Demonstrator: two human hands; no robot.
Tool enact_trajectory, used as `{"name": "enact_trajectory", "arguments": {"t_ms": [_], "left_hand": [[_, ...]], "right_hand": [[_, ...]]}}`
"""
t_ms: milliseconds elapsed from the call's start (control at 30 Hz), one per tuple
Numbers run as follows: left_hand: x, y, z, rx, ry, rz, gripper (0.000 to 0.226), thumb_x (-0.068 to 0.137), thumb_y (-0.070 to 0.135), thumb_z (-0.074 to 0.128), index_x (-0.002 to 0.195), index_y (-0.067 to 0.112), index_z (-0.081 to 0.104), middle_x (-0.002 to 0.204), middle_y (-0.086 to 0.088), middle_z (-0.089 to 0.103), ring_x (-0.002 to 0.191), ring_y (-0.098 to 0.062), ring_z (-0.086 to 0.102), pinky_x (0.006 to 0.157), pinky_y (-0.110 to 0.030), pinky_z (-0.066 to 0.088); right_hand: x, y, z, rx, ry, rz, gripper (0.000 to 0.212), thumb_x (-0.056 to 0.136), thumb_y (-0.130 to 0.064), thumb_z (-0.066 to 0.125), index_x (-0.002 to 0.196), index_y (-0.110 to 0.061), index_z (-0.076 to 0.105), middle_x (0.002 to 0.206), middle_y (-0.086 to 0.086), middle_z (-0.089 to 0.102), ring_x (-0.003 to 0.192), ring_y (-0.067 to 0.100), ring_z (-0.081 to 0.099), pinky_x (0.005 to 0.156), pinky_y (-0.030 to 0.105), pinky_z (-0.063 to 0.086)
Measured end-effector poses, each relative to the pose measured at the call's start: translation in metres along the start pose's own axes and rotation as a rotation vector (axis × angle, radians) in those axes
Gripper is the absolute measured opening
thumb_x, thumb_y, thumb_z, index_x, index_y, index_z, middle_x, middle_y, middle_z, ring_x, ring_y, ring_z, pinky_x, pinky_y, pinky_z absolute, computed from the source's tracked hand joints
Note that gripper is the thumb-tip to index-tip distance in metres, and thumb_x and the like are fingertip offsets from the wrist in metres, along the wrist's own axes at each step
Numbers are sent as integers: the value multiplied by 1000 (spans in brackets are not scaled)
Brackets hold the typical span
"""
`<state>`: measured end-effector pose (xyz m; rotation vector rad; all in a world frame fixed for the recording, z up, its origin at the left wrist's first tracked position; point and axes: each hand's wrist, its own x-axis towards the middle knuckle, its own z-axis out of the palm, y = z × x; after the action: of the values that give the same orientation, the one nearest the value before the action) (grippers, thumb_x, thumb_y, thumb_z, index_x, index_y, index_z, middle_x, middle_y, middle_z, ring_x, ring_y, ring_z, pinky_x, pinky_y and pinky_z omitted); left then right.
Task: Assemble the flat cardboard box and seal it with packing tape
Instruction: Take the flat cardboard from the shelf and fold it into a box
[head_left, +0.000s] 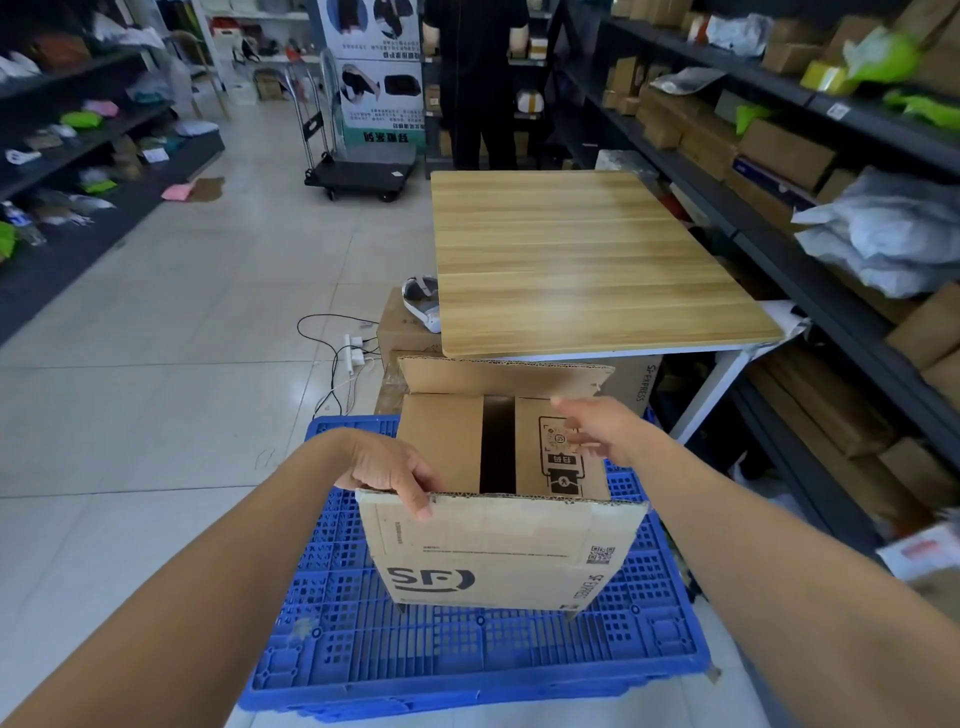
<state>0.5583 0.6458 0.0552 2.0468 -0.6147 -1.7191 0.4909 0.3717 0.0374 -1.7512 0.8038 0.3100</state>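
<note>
Left hand (387, 470) fingers clamped on cardboard box (498, 551) flap (near one); right hand (597, 431) fingers spread, empty.

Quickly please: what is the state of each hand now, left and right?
Left hand: closed, gripping the top edge of the near flap of the cardboard box.
Right hand: open, fingers extended over the box's folded inner flaps, holding nothing.
</note>
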Motion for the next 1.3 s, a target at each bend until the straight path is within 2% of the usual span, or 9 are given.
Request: {"name": "enact_trajectory", "arguments": {"t_ms": [133, 300, 400, 467, 533, 633, 867, 1033, 1300], "left_hand": [[-3, 1, 2, -14, 70, 0, 12, 85, 13, 67, 93, 21, 70, 99, -1, 73, 95, -21, 70, 90, -33, 54], [4, 0, 4, 92, 501, 60, 6, 81, 29, 69, 76, 28, 71, 84, 14, 66, 95, -12, 59, 90, -28, 40], [17, -7, 7, 4, 710, 66, 23, 80, 24, 71, 67, 11, 57, 69, -1, 52, 66, -16, 48, 60, -23, 37], [28, -10, 13, -65, 836, 26, 29, 77, 20, 72, 64, 8, 49, 62, -10, 43, 58, -22, 44, 52, -33, 34], [40, -13, 17, -83, 960, -75, 31, 74, 18, 74, 89, -2, 56, 83, -25, 52, 79, -37, 60, 65, -47, 50], [56, -16, 22, -98, 1041, -140, 67, 71, 19, 76, 122, 1, 36, 122, -18, 38, 114, -39, 48, 92, -48, 50], [73, -19, 29, 268, 1126, -121, 88, 76, 23, 74, 145, 19, 20, 150, -7, 17, 135, -31, 24, 109, -45, 33], [78, -21, 28, 423, 875, -21, 49, 95, 18, 50, 143, 18, 40, 154, 0, 30, 141, -21, 27, 118, -37, 18], [80, -21, 31, 478, 818, -39, 52, 99, 18, 43, 149, 18, 30, 159, 1, 22, 147, -21, 17, 121, -41, 12]], "right_hand": [[4, -16, -10, 407, 153, -20, 72, 87, -40, 66, 145, -14, 31, 130, 12, 56, 96, 21, 63, 79, 31, 54], [10, -24, -8, 134, 214, -135, 59, 96, -31, 52, 149, -20, 28, 117, 7, 56, 83, 20, 52, 67, 29, 43], [10, -30, -5, -134, 225, -142, 25, 98, -27, 44, 105, -10, 61, 75, 5, 48, 59, 17, 41, 57, 29, 34], [11, -26, -1, -307, 263, -135, 36, 99, -27, 39, 70, -9, 51, 65, 4, 42, 55, 18, 40, 58, 32, 35], [13, -15, 3, -432, 301, -144, 37, 99, -35, 39, 80, -9, 58, 77, 4, 55, 76, 25, 56, 75, 34, 47], [20, 6, 5, -509, 321, -87, 35, 92, -50, 40, 87, -29, 68, 94, 5, 66, 97, 33, 60, 85, 41, 51], [12, 36, 11, -747, 257, 149, 60, 83, -57, 55, 132, -25, 46, 142, 18, 36, 129, 38, 32, 101, 47, 34], [14, 48, 19, -710, 260, 117, 52, 87, -40, 56, 134, -23, 42, 139, 17, 36, 128, 39, 33, 96, 46, 38], [14, 53, 26, -658, 266, 41, 43, 86, -33, 52, 126, -18, 47, 120, 14, 56, 111, 35, 51, 86, 43, 46]]}}
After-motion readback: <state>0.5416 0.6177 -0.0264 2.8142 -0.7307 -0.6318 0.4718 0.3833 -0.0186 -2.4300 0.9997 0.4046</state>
